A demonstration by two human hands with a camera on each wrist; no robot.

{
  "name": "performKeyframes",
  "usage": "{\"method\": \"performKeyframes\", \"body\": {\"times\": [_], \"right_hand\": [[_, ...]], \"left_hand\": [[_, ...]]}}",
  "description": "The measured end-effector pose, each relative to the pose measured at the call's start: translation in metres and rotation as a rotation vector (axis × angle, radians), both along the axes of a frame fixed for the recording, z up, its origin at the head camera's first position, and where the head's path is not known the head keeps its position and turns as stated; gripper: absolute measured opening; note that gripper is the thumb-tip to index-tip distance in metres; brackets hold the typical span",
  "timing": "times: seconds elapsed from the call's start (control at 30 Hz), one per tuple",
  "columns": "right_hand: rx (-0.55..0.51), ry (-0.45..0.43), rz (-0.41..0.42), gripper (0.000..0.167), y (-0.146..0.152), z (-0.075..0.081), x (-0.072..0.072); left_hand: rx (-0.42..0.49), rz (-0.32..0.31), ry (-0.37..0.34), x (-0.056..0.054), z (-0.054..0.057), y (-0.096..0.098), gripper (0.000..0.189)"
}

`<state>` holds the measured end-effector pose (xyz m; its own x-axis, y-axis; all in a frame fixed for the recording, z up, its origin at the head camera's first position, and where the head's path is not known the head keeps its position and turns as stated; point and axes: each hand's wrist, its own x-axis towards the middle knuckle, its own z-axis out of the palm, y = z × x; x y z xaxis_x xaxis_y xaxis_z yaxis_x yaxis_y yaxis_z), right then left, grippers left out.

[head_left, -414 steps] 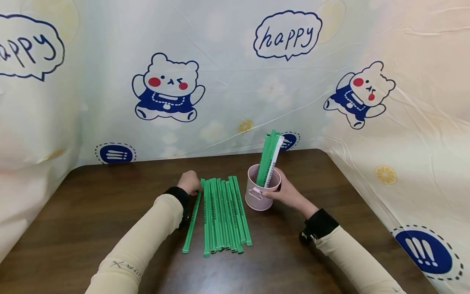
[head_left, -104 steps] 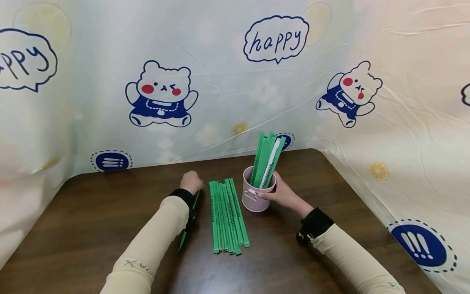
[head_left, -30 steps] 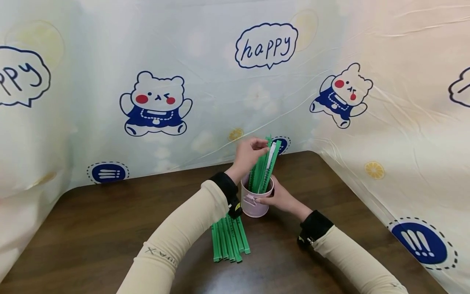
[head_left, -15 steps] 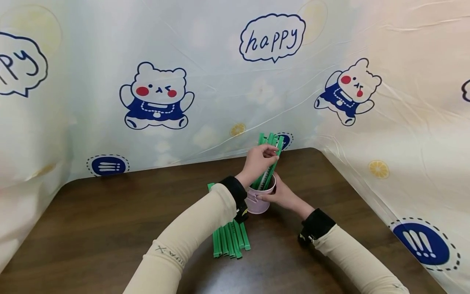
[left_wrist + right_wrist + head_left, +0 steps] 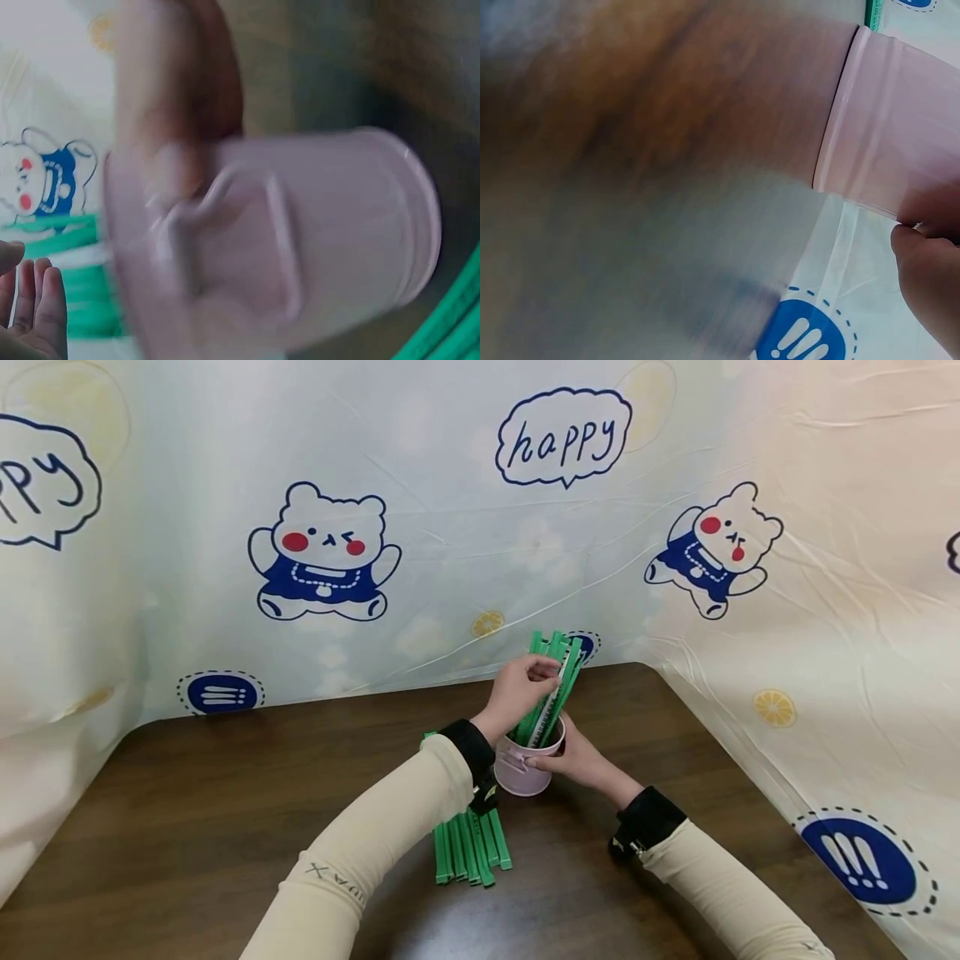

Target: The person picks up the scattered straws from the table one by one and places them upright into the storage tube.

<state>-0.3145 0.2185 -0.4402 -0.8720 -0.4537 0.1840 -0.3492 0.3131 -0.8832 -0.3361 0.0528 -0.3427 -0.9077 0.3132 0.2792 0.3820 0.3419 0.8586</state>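
Observation:
A small pink bucket point(image 5: 522, 770) stands upright on the table, with a bundle of slim green printed sticks point(image 5: 573, 660) leaning in it; one narrow side among them shows white. My right hand point(image 5: 577, 758) grips the bucket from its right side, thumb over the front near the small handle point(image 5: 289, 247). My left hand point(image 5: 519, 692) is at the upper part of the bundle. In the left wrist view its fingers point(image 5: 49, 304) are fairly straight, thumb apart, and no stick shows between them. More green sticks point(image 5: 468, 847) lie side by side beneath the left forearm, partly hidden by it.
The dark brown wooden table point(image 5: 225, 793) has rounded far corners. A pale printed cloth point(image 5: 450, 527) with bears and speech bubbles hangs behind and at both sides. Black straps with wrist cameras circle both wrists.
My left hand carried a stick from the table's left to the bucket and has drawn slightly left from the bundle. The bucket's bundle grew; the table row shrank. My right hand kept holding the bucket.

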Motion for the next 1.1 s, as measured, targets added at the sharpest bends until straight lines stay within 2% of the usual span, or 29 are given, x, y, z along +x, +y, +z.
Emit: {"method": "performKeyframes", "body": {"times": [0.2, 0.27, 0.37, 0.47, 0.6, 0.73, 0.93, 1.1], "right_hand": [[-0.004, 0.000, -0.027, 0.095, 0.000, -0.001, -0.001], [-0.008, -0.008, -0.027, 0.096, 0.000, 0.000, -0.001], [-0.001, -0.006, -0.022, 0.098, 0.000, 0.002, 0.000], [0.001, -0.006, -0.018, 0.099, -0.001, 0.003, 0.001], [0.015, -0.010, -0.025, 0.100, -0.003, 0.003, 0.002], [0.017, -0.020, -0.024, 0.099, -0.003, 0.003, 0.002], [0.020, -0.029, -0.038, 0.098, -0.003, 0.001, 0.002], [0.019, -0.035, -0.046, 0.098, -0.002, 0.001, 0.000]], "left_hand": [[0.037, 0.052, 0.027, -0.007, 0.022, -0.031, 0.027], [0.037, 0.081, 0.024, -0.010, 0.026, -0.043, 0.027], [0.018, 0.129, 0.020, -0.013, 0.024, -0.061, 0.026], [-0.003, 0.169, 0.004, -0.016, 0.016, -0.078, 0.025], [-0.046, 0.202, -0.029, -0.018, 0.001, -0.097, 0.024], [-0.112, 0.207, -0.081, -0.016, -0.013, -0.111, 0.025], [-0.217, 0.196, -0.217, -0.012, -0.028, -0.126, 0.029], [-0.321, 0.210, -0.266, -0.011, -0.049, -0.139, 0.031]]}}
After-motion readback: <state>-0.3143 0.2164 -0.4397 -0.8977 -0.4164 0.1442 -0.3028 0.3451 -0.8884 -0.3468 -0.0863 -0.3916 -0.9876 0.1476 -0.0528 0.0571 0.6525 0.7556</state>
